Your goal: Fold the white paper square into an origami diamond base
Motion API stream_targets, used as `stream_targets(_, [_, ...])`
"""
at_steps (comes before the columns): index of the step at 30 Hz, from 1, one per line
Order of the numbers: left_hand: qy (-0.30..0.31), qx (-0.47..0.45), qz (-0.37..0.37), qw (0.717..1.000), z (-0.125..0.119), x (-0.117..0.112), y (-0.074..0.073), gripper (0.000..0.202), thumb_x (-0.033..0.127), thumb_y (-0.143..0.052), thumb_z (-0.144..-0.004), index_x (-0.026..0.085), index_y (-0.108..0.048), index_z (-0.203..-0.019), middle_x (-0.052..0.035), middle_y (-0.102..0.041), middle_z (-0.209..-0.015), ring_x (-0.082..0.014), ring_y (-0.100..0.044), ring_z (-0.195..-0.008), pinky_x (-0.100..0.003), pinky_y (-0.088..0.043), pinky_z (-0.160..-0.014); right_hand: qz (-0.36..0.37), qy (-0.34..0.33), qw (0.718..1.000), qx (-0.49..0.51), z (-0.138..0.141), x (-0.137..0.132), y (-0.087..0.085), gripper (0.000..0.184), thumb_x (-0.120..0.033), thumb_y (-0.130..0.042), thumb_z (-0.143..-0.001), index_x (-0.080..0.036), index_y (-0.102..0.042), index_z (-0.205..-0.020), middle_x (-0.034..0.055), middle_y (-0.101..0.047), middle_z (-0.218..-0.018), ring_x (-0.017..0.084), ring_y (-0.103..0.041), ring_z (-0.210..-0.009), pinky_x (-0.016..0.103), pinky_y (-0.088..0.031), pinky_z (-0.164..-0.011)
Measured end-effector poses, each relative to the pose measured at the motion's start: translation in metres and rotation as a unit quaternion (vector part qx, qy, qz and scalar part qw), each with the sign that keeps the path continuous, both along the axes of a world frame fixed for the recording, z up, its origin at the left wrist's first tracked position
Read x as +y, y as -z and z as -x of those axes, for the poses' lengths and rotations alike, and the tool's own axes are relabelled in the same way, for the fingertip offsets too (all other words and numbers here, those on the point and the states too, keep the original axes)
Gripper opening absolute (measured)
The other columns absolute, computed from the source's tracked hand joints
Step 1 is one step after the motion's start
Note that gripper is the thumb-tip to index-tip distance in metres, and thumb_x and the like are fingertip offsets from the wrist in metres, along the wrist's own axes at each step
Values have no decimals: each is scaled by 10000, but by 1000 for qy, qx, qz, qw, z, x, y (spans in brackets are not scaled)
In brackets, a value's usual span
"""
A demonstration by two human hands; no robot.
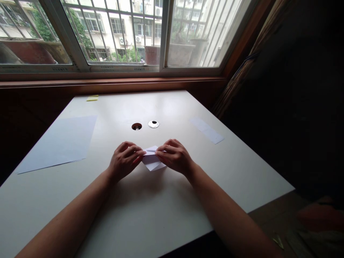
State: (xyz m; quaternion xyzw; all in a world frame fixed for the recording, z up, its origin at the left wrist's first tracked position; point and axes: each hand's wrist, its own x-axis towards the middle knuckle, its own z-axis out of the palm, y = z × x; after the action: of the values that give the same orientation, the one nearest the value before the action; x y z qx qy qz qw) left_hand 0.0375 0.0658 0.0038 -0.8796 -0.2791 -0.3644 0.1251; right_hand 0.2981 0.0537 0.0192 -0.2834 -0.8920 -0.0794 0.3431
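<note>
A small piece of folded white paper [152, 163] is held between my two hands, just above the middle of the white table [166, 222]. My left hand [126, 159] pinches its left side between thumb and fingers. On the opposite side, my right hand [175, 156] grips the paper the same way. Creased flaps stand up between the fingertips, and a pointed part hangs down toward me. Both hands hide the paper's outer ends.
Large white sheets [61, 141] lie at the table's left, a paper strip [206, 130] at its right. Beyond the hands are a round cable hole [137, 126] and its metal cover [153, 124]. A yellow-edged pad [92, 98] lies at the back, below the barred window [118, 32].
</note>
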Motion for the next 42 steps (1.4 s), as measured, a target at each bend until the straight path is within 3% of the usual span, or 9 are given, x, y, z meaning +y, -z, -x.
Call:
stream_targets(8, [-4, 23, -2, 1000, -2, 0, -1, 105, 192, -669, -879, 236, -680, -974, -27, -716, -881, -207, -605, -908, -362, -495, -790, 17, -9, 1000, -7, 3, 0, 2, 118, -218, -628, -915, -259, -708, -991, 29, -718, -970, 196, -563, -908, 365, -455, -780])
stream_targets(14, [10, 20, 1, 1000, -1, 1, 1, 185, 164, -680, -870, 254, -686, -1032, -14, -726, -893, -211, -613, -928, -355, -505, -778, 81, -55, 993, 67, 4, -1, 4, 61, -230, -673, -870, -238, -716, -913, 38, -713, -935, 195, -569, -892, 364, -508, -809])
stream_targets(19, [19, 13, 27, 999, 2, 5, 5, 254, 143, -645, -894, 277, -689, -1105, -22, -728, -937, -198, -606, -946, -348, -525, -802, 120, -9, 986, 114, 1, 5, 7, 108, -206, -609, -916, -205, -717, -924, 67, -698, -921, 190, -594, -863, 358, -520, -791])
stream_targets(29, [-2, 40, 73, 997, 5, 15, 11, 301, 75, -533, -906, 252, -723, -1059, -46, -741, -1034, -209, -620, -972, -366, -574, -793, 184, -23, 982, 33, 0, 16, 23, 134, -173, -641, -887, -222, -763, -914, 57, -711, -925, 182, -598, -853, 337, -537, -809])
stream_targets(38, [-24, 44, 114, 992, 4, 11, 13, 279, 138, -562, -867, 212, -697, -1100, -68, -728, -1077, -228, -639, -978, -382, -579, -833, 171, -27, 985, 19, 4, 15, 19, 161, -179, -686, -849, -237, -764, -977, 59, -712, -938, 196, -574, -871, 356, -535, -798])
stream_targets(42, [-29, 45, 121, 991, 3, 11, 13, 287, 250, -600, -897, 200, -663, -1172, -92, -706, -1116, -250, -625, -1019, -409, -566, -872, 184, -21, 982, 28, 6, 13, 19, 167, -208, -728, -819, -246, -762, -978, 56, -708, -953, 201, -580, -903, 368, -528, -829])
